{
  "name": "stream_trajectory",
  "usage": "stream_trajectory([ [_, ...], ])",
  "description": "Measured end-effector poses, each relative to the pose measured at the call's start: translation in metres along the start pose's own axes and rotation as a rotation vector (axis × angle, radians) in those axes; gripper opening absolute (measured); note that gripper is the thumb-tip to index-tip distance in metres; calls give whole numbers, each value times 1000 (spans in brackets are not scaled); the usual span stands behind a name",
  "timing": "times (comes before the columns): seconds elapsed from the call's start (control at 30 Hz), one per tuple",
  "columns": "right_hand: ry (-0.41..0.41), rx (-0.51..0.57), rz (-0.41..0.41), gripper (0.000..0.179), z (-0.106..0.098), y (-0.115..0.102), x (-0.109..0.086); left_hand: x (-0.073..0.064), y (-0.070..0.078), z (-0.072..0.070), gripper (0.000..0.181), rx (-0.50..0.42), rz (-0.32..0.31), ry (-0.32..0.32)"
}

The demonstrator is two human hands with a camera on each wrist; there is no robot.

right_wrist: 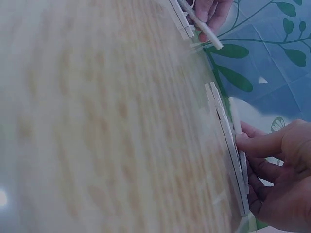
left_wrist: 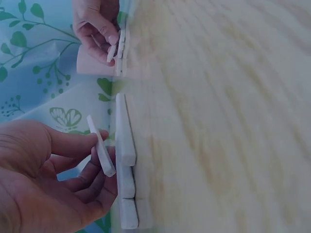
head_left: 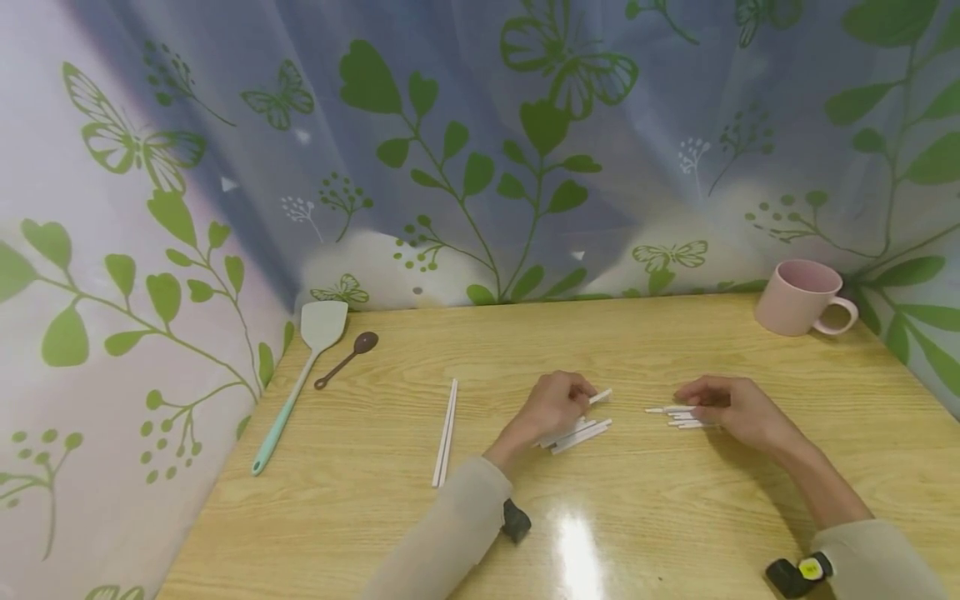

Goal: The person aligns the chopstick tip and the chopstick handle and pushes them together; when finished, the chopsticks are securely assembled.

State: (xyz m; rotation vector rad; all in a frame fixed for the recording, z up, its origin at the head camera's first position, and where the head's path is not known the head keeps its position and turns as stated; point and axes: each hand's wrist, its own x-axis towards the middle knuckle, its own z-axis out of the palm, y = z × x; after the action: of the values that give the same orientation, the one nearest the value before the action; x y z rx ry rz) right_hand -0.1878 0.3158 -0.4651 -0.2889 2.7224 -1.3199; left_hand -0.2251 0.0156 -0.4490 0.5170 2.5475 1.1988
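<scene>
Left hand (head_left: 553,407) pinches a single white stick (head_left: 601,397) between thumb and fingers, holding it tilted just above a small pile of white sticks (head_left: 582,436) on the table (head_left: 360,533). Seen from the left wrist, a gap shows between the held stick and the pile, whose sticks lie close against one another.

To its right, the right hand (head_left: 738,412) pinches another slim white stick (right_wrist: 233,109) over a second pile (head_left: 690,419); the right wrist view shows the other fingers curled close beside that pile. A stretch of bare wood separates the two piles, and both hands are near the middle of the table, with the thumbs and fingers drawn narrow.

Left of the left hand, a pair of white chopsticks (head_left: 445,433) lies almost side by side, pointing toward the far edge. Farther left are a turner (head_left: 324,323) with a pale head and mint handle and, just beside it, a dark brown spoon (head_left: 347,360). A pink mug (head_left: 798,297) stands upright at the far right corner, its handle to the right. Behind rises a curtain (head_left: 480,167) printed with green leaves and butterflies.
</scene>
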Motion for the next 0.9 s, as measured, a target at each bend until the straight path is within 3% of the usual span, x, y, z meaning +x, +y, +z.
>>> stream_trajectory([
  [0.2,63,-72,6,25,-3,-7,1,-2,1,-8,23,-28,35,19],
  [0.37,93,-42,-35,20,-5,-20,4,-7,5,-16,22,-65,45,59],
  [0.5,101,-6,-79,22,-4,-35,6,-14,12,-25,20,-102,40,78],
  [0.9,102,207,-144,24,6,-77,15,-26,22,-33,22,-133,152,101],
])
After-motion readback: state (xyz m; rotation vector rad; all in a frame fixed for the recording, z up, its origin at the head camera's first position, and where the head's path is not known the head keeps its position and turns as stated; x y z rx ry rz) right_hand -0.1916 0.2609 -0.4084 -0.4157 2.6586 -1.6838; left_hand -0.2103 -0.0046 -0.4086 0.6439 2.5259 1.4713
